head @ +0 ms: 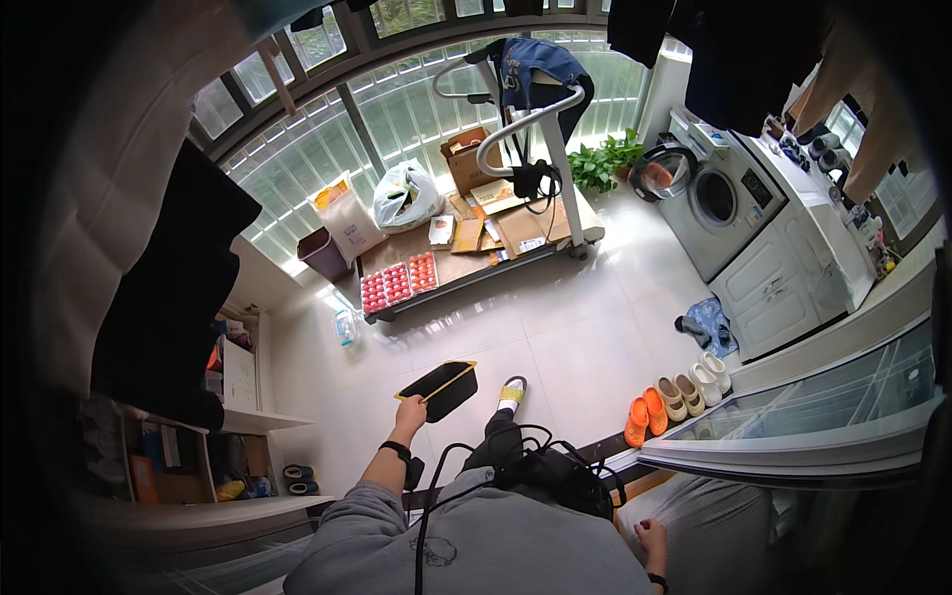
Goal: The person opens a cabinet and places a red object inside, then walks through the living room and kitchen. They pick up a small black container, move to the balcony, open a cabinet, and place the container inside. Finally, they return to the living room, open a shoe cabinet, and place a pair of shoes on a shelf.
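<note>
My left hand (411, 415) grips the near edge of a black rectangular bin (455, 393) with a yellow rim, held above the tiled floor. The bin is tilted, and its inside looks dark. Out to the lower right, beside my body, my right hand (651, 532) has its fingers curled and shows nothing in them; a grey striped fabric surface (695, 513) lies next to it. My foot in a yellow-strapped slipper (512, 392) stands on the floor right of the bin.
A treadmill (476, 279) bears cardboard, bags and trays of red fruit. A washing machine (755, 223) stands at the right, its door open. Several shoes (673, 399) line the sliding door's track (781, 439). Shelves (256, 424) are at the left; clothes hang overhead.
</note>
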Tool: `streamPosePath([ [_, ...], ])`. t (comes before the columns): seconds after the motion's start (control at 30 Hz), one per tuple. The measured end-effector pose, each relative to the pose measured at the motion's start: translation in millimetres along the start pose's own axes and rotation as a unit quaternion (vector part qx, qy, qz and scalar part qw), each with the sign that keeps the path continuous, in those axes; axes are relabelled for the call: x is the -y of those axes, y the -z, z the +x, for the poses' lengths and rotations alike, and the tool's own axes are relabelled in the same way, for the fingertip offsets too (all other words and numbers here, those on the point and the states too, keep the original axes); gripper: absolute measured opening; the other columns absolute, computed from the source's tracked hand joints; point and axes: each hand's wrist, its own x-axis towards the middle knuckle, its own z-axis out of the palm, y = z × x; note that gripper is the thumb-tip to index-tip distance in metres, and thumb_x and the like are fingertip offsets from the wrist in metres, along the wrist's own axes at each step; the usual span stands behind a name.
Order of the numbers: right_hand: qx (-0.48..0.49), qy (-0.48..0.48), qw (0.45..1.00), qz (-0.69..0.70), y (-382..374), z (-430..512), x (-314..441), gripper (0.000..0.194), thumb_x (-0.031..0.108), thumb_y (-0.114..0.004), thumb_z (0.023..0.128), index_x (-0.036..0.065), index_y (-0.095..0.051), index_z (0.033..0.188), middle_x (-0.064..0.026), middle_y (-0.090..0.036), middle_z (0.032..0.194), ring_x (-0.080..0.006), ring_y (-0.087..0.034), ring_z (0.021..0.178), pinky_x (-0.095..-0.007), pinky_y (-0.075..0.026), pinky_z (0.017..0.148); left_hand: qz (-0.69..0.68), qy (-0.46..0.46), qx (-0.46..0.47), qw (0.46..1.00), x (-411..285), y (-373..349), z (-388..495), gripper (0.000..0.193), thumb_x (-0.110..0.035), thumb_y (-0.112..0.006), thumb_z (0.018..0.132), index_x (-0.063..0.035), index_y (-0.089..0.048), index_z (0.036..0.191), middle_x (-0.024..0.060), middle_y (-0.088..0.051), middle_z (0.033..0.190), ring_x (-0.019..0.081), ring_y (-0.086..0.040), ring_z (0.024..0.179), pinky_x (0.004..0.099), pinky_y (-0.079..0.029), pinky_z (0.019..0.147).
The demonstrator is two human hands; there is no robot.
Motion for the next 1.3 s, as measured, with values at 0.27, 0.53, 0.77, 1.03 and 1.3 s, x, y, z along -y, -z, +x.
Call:
streamPosePath([
  [0.27, 0.061, -0.261, 0.951, 0.154, -41.1, -16.6, 85.6, 0.025, 0.020, -0.066, 0.077, -0.002, -0.063, 0.091, -0.0108, -0.065, 0.080, -0.0214, -0.063, 0.071, -0.0338, -0.050, 0.065, 0.056, -0.025, 0.015, 0.998, -105.9, 20.7, 206.6, 0.022, -0.020, -0.052, 0.082, -0.0033, -0.064, 0.090, 0.0211, -0.063, 0.091, 0.0373, -0.059, 0.090, 0.0444, -0.047, 0.078],
  [0.53, 0.009, -0.309, 0.933, 0.184, -32.6, -2.6, 160.8, 0.020, 0.016, -0.065, 0.078, -0.001, -0.062, 0.088, -0.0094, -0.063, 0.075, -0.0176, -0.061, 0.067, -0.0326, -0.050, 0.062, 0.022, -0.034, -0.067, 0.997, -238.7, 84.9, 391.6, 0.030, -0.023, -0.051, 0.084, -0.0013, -0.057, 0.104, 0.0255, -0.060, 0.099, 0.0394, -0.057, 0.097, 0.0449, -0.044, 0.085],
  [0.77, 0.000, -0.386, 0.893, 0.232, -2.9, -0.3, 209.4, 0.016, 0.015, -0.063, 0.081, 0.000, -0.060, 0.087, -0.0078, -0.060, 0.071, -0.0154, -0.059, 0.062, -0.0302, -0.048, 0.057, 0.000, -0.118, 0.028, 0.993, -283.6, 62.3, 479.0, 0.046, -0.032, -0.058, 0.079, 0.0020, -0.056, 0.110, 0.0227, -0.064, 0.090, 0.0291, -0.065, 0.073, 0.0372, -0.048, 0.077],
  [1.03, -0.005, -0.345, 0.901, 0.264, -3.3, -7.8, 213.6, 0.020, 0.016, -0.065, 0.077, -0.001, -0.063, 0.088, -0.0086, -0.065, 0.075, -0.0156, -0.060, 0.063, -0.0296, -0.049, 0.059, 0.088, -0.027, 0.358, 0.929, -180.2, -10.7, 377.8, 0.029, -0.023, -0.057, 0.078, 0.0010, -0.065, 0.091, 0.0103, -0.064, 0.070, 0.0177, -0.066, 0.061, 0.0292, -0.052, 0.052],
  [1.3, -0.021, -0.316, 0.900, 0.300, -33.5, 36.2, 197.1, 0.028, 0.019, -0.065, 0.078, -0.001, -0.061, 0.095, -0.0141, -0.064, 0.085, -0.0234, -0.062, 0.078, -0.0332, -0.049, 0.067, 0.045, 0.076, 0.355, 0.931, -123.8, 10.7, 357.5, 0.011, -0.010, -0.057, 0.081, -0.0017, -0.061, 0.088, 0.0070, -0.061, 0.067, 0.0166, -0.062, 0.056, 0.0266, -0.047, 0.044],
])
